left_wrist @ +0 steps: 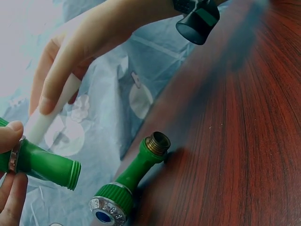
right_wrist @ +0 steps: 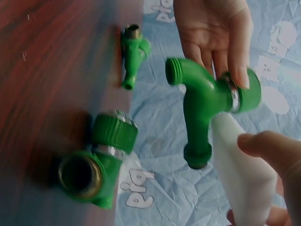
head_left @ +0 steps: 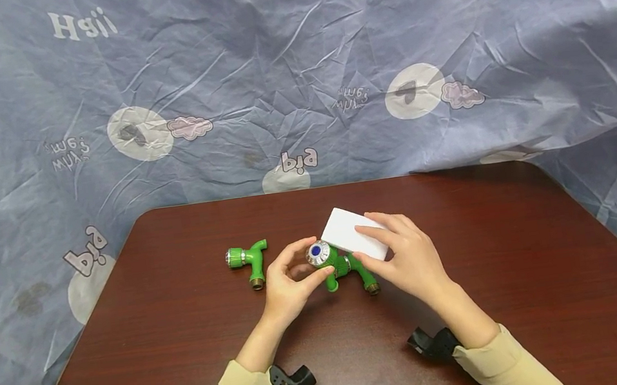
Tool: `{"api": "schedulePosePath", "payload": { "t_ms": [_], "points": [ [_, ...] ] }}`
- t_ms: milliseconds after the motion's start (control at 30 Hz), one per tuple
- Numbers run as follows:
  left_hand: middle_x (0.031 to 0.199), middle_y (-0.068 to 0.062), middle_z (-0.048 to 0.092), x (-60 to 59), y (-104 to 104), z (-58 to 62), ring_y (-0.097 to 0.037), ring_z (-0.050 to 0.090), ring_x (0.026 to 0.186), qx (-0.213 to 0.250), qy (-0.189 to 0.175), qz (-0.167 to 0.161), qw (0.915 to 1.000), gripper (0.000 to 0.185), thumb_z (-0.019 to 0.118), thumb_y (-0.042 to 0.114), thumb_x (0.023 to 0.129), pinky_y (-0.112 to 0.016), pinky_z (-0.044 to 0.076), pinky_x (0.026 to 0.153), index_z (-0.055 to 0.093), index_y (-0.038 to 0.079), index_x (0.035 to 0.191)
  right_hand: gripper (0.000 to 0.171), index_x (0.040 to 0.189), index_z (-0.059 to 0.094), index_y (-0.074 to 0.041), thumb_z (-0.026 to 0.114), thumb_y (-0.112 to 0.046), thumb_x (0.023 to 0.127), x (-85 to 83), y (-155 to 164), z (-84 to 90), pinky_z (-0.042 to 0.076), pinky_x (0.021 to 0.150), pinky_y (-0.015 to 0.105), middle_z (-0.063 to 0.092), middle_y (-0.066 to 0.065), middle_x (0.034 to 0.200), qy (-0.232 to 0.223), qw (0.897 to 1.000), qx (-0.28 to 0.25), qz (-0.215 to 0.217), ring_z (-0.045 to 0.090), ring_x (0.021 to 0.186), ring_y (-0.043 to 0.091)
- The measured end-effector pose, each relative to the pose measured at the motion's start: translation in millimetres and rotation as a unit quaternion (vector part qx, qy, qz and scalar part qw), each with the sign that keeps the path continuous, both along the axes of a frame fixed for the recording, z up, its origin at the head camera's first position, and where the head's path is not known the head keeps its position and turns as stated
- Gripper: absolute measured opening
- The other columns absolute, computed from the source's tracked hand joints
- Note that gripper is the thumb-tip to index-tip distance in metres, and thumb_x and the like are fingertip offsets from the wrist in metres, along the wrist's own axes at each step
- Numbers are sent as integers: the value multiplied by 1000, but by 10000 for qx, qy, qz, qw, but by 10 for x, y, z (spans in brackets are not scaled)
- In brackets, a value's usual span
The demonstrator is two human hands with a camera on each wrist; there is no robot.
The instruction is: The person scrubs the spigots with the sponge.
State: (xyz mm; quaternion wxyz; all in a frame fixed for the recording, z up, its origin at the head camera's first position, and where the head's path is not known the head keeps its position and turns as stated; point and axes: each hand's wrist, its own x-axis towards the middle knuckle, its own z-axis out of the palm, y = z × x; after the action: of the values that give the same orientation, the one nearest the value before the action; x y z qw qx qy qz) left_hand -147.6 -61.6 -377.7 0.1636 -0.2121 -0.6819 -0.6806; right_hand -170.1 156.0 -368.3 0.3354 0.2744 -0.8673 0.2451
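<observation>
Green plastic tap (head_left: 334,266) pinched by left hand (head_left: 287,284), white block (head_left: 352,233) beside.

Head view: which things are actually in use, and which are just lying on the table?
In use:
- green plastic tap with a chrome ring, held in the left hand
- white rectangular block, held against it by the right hand

Lying about:
- second green plastic tap, beside the hands
- third green plastic tap, further left

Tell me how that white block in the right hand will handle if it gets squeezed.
The white block looks like foam sponge, so probably soft and light. The right hand pinches it easily; likely squashy, unlikely to roll given flat faces.
</observation>
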Motion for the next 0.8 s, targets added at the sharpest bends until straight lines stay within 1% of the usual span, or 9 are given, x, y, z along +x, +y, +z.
{"api": "schedulePosePath", "payload": {
  "t_ms": [67, 133, 267, 333, 433, 600, 667, 733, 800],
  "points": [
    [103, -24, 63, 1, 4, 2, -15, 59, 89, -28, 36, 24, 10000, 51, 76, -14, 68, -42, 54, 72, 56, -12, 115, 42, 107, 72, -11, 81, -28, 70, -2, -11, -11, 51, 70, 41, 62, 10, 118, -107, 9998, 151, 98, 56, 104, 26],
    [102, -24, 63, 4, 9, 10, -15, 59, 89, -24, 17, 55, 10000, 51, 76, -14, 67, -43, 54, 73, 56, -12, 114, 41, 106, 72, -11, 81, -28, 70, -7, -13, -17, 51, 69, 41, 62, 10, 118, -146, 9997, 201, -2, 56, 103, 26],
    [102, -24, 63, 16, 14, 27, -13, 59, 86, -19, -48, 119, 9999, 48, 77, -14, 67, -47, 53, 75, 57, -14, 110, 41, 106, 72, -10, 81, -25, 69, -6, 17, 18, 50, 68, 42, 62, 11, 117, -147, 9993, -171, -290, 57, 102, 29],
    [101, -24, 63, 17, 14, 25, -14, 59, 85, -43, -2, 137, 9999, 47, 77, -14, 66, -48, 52, 75, 58, -15, 109, 42, 107, 71, -10, 81, -25, 70, -1, 33, 45, 48, 69, 41, 62, 11, 118, -220, 9985, -436, -256, 56, 103, 28],
    [102, -23, 64, 13, 11, 18, -17, 61, 85, -97, 124, 164, 9997, 46, 78, -13, 66, -51, 51, 75, 59, -14, 108, 40, 108, 71, -11, 81, -23, 71, 7, 46, 70, 47, 73, 37, 63, 8, 117, -398, 9959, -815, -38, 56, 106, 26],
    [103, -20, 65, 10, 5, 11, -24, 62, 86, -253, 323, 246, 9989, 45, 79, -11, 66, -54, 50, 75, 62, -9, 108, 36, 107, 71, -13, 80, -15, 73, 28, 50, 77, 45, 77, 22, 63, 2, 118, -828, 9875, -1250, 485, 56, 109, 20],
    [104, -21, 65, 13, 4, 15, -28, 62, 88, -290, 348, 266, 9986, 46, 79, -10, 67, -55, 50, 75, 62, -9, 109, 35, 107, 71, -14, 79, -13, 73, 33, 45, 76, 44, 78, 19, 63, 1, 118, -965, 9843, -1292, 710, 56, 110, 19],
    [106, -22, 64, 15, 2, 19, -31, 62, 89, -291, 317, 258, 9987, 47, 78, -10, 67, -55, 49, 77, 61, -10, 111, 35, 107, 71, -15, 79, -11, 73, 40, 37, 78, 44, 79, 19, 63, 1, 118, -1033, 9819, -1267, 956, 56, 109, 19],
    [107, -22, 63, 13, -1, 20, -31, 61, 90, -261, 236, 246, 9991, 47, 78, -10, 68, -55, 49, 78, 60, -11, 111, 35, 106, 70, -16, 79, -11, 73, 44, 21, 80, 45, 80, 20, 63, 1, 118, -1068, 9799, -1201, 1179, 56, 109, 19]
  ]
}}
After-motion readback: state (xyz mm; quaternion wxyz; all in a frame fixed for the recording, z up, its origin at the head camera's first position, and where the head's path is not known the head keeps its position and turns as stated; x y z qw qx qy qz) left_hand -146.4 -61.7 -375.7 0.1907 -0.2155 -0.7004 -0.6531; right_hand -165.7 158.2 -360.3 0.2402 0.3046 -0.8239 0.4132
